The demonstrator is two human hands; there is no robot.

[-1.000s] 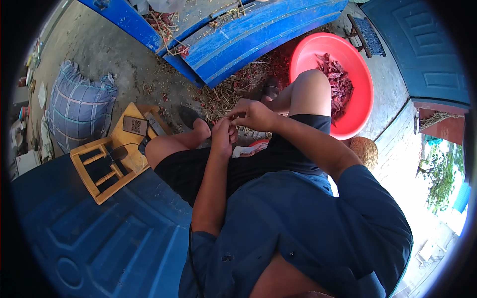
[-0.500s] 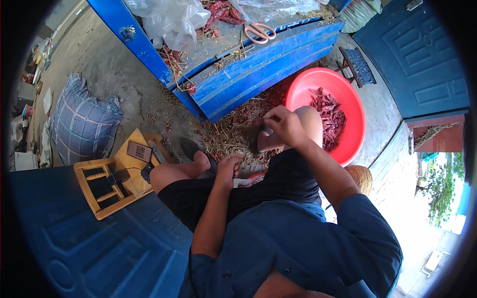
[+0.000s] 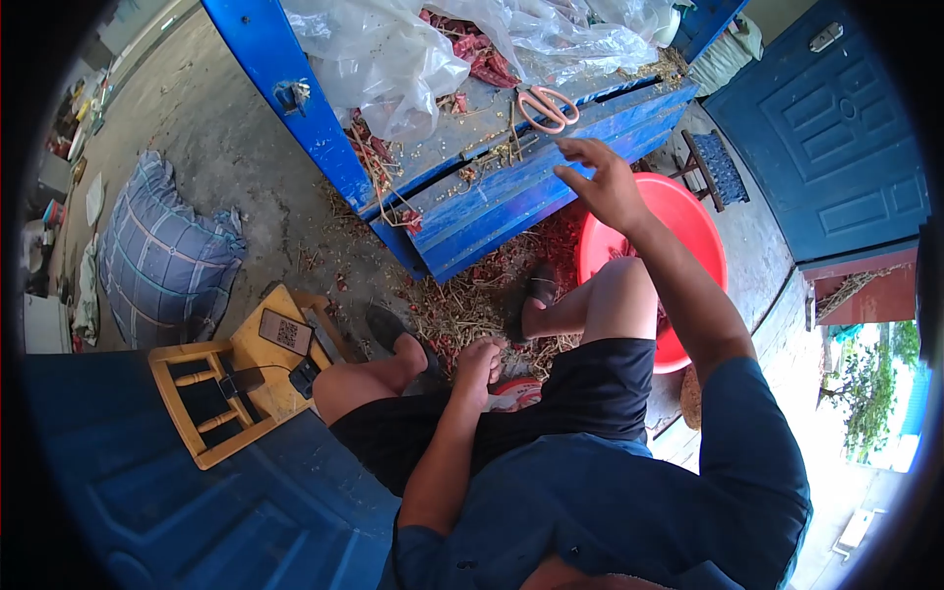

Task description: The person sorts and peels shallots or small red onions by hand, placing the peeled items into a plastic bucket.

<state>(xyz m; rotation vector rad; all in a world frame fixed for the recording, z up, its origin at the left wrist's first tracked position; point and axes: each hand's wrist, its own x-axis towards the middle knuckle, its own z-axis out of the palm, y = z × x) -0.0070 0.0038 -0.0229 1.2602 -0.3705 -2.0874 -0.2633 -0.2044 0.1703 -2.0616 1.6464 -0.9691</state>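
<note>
My right hand [image 3: 608, 189] reaches out over the blue cart's edge with its fingers spread and nothing in them. Just beyond its fingertips lies a pair of scissors with pink handles [image 3: 548, 106], on the cart [image 3: 462, 231]. Above my lap, my left hand [image 3: 479, 365] is curled closed; whatever it may hold is hidden. Dried red chili peppers [image 3: 489, 65] lie on the cart by crumpled clear plastic [image 3: 393, 59]. Under my right forearm stands a red basin [image 3: 706, 251], its contents mostly covered by my arm and knee.
Stalks and pepper scraps [image 3: 457, 310] litter the floor around my feet. A wooden chair [image 3: 211, 393] at left carries a phone [image 3: 286, 332]. Behind it sits a stuffed checked sack [image 3: 169, 251]. A small folding stool [image 3: 718, 167] stands near the blue door [image 3: 826, 128].
My right hand has moved forward from above my right knee toward the scissors, and its fingers have opened. My left hand stays closed. The view has shifted slightly.
</note>
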